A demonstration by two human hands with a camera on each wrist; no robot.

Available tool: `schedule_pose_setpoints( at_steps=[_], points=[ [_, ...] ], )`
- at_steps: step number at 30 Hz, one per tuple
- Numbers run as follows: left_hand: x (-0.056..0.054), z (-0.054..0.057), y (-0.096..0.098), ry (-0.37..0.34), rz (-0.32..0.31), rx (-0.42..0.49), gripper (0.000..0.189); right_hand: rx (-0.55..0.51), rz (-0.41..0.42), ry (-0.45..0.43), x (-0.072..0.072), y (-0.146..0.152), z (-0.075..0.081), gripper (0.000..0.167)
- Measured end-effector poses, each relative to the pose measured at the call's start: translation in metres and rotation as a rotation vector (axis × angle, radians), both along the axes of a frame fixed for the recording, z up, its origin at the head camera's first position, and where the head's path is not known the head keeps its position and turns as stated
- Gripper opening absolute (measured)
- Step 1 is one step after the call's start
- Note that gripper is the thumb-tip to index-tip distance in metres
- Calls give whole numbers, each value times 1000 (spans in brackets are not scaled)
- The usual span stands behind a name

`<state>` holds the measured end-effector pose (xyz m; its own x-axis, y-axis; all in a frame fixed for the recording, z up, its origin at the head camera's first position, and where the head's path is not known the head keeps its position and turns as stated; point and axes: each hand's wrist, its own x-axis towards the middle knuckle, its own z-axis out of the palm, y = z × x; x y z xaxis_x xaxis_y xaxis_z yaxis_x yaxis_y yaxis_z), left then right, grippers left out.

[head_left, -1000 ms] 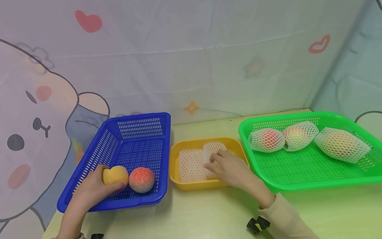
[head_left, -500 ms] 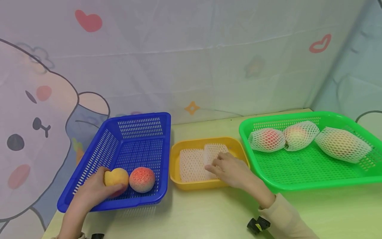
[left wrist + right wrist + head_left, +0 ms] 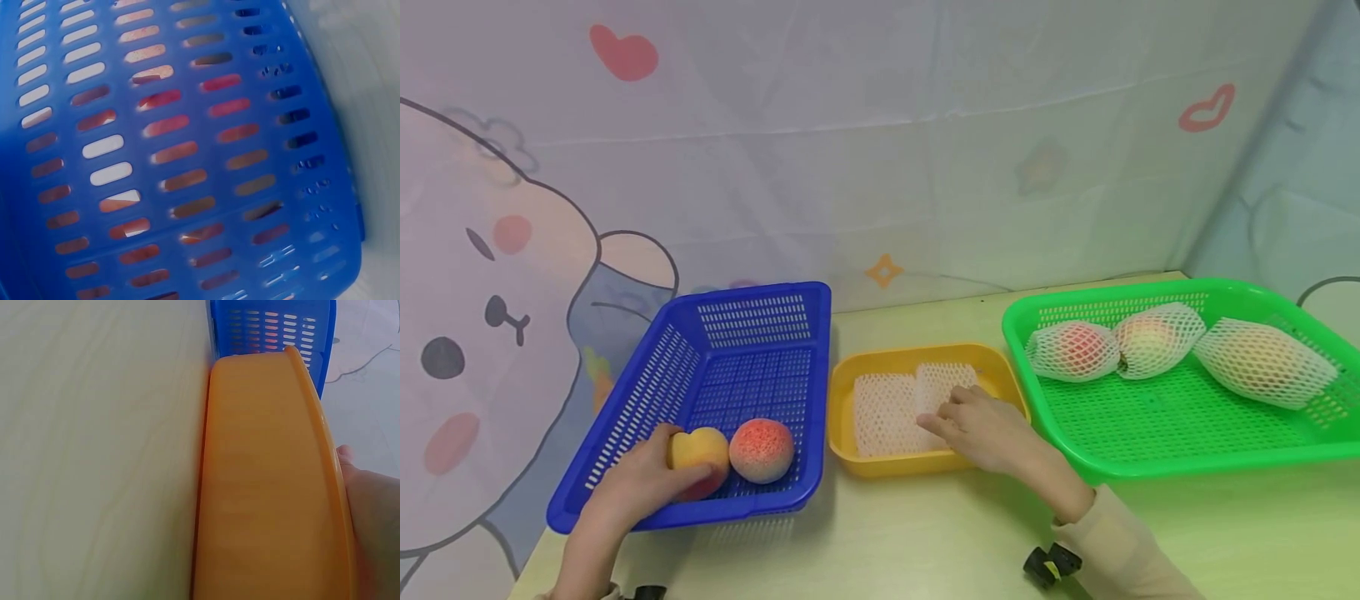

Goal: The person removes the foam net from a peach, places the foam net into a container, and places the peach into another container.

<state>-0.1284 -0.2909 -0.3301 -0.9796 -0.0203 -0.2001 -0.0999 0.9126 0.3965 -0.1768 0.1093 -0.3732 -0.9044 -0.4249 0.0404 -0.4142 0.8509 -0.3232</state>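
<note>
In the head view my left hand (image 3: 640,477) grips a yellow-and-red peach (image 3: 700,450) at the near left corner of the blue basket (image 3: 805,492). A second peach (image 3: 762,451), red and pale, lies right beside it. My right hand (image 3: 988,429) is over the yellow tray (image 3: 887,467), its bent fingers and thumb on a white foam fruit net (image 3: 942,385); whether they pinch it I cannot tell. Another foam net (image 3: 883,412) lies flat to its left. The left wrist view shows the peach and fingers only in pieces through the slots of the basket wall (image 3: 187,225).
At right, a green basket (image 3: 1157,467) holds several fruits in foam nets, among them a red-and-white one (image 3: 1078,350) and a large yellowish one (image 3: 1258,362). The yellow tray stands between both baskets on the pale wooden table (image 3: 865,542). A printed cloth (image 3: 850,150) hangs behind.
My left hand has lowered slightly with the peach, which has turned to show more red underneath. My right hand and the foam net under it have shifted a little toward the near side.
</note>
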Motion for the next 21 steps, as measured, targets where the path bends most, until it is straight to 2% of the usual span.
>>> schedule_pose_setpoints(
  at_steps=[13,21],
  points=[
    [1,2,2,17,2,-22,85,-8,1,0,0,0,-1,49],
    [1,3,3,53,5,-77,90,-4,6,21,1,1,3,49]
  ],
)
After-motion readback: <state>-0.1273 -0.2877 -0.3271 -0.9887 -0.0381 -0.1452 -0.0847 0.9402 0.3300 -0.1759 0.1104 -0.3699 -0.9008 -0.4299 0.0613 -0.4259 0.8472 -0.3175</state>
